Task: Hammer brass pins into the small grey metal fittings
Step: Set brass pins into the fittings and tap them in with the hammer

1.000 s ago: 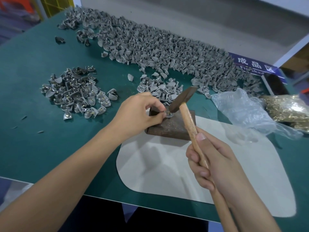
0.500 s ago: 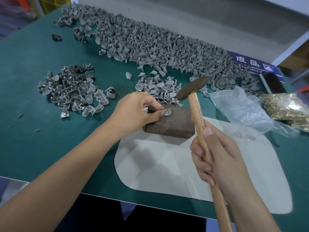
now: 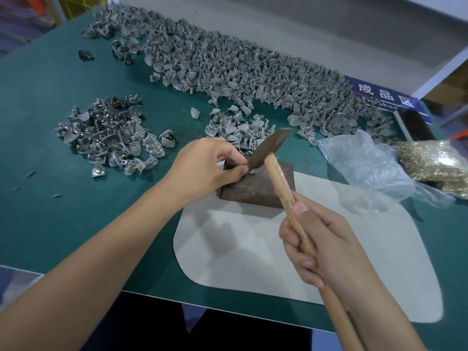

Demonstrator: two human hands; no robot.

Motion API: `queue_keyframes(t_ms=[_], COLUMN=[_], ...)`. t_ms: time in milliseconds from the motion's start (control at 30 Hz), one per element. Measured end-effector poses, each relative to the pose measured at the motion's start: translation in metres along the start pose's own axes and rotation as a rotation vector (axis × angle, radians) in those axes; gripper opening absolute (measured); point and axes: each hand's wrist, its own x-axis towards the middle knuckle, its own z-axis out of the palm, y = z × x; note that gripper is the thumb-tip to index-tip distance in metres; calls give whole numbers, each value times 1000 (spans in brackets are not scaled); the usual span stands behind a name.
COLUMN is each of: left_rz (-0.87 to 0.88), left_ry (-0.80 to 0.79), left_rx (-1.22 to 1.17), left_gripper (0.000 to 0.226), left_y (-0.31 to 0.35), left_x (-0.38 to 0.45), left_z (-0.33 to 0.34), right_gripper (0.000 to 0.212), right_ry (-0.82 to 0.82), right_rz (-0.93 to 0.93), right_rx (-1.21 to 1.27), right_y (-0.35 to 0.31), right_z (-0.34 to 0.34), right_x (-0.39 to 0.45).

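A person's right hand (image 3: 326,247) is clenched around a wooden-handled hammer (image 3: 278,171), its handle running up and away to the left, head down on a grey fitting (image 3: 254,171) pinched between the left hand's (image 3: 207,168) fingertips atop a rusty steel block (image 3: 255,188). Loose fittings (image 3: 240,69) heap across the green bench (image 3: 50,148) behind; brass pins (image 3: 435,160) lie bagged at right.

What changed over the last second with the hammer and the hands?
The hammer rose off the block, then came back down: its head is again at the fitting pinched by the left hand. The right hand kept its grip on the handle. Block and piles stayed put.
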Motion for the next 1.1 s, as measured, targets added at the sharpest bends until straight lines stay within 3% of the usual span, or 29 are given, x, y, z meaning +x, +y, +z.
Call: queue_keyframes(t_ms=[133,267,433,533,700,867,1033,1100], left_rz=[5,-21,-17,-21,-15,-18,-3,-1], left_ry=[5,-2,-6,-5,-13,-8,-5,-4], left_rx=[12,8,5,-3,6,22,32,33], left_gripper=[9,5,8,10,14,15,14,13], left_y=[2,1,1,0,0,1,0,1], left_x=[0,0,0,0,1,0,0,0], left_z=[0,0,0,0,-1,-1,-2,-2], right_gripper=[28,27,35,37,32,29,34,33], right_ry=[72,38,54,3,37,21,62,30], right_rz=[-91,22,-23,41,-12,108,15,64], right_rx=[73,57,126,110,127,163,253,223], right_y=[2,3,5,4,0,0,3,7], right_z=[3,0,0,-1,1,-7,-6,-7], right_x=[-1,0,-1,1,1,2,3,5])
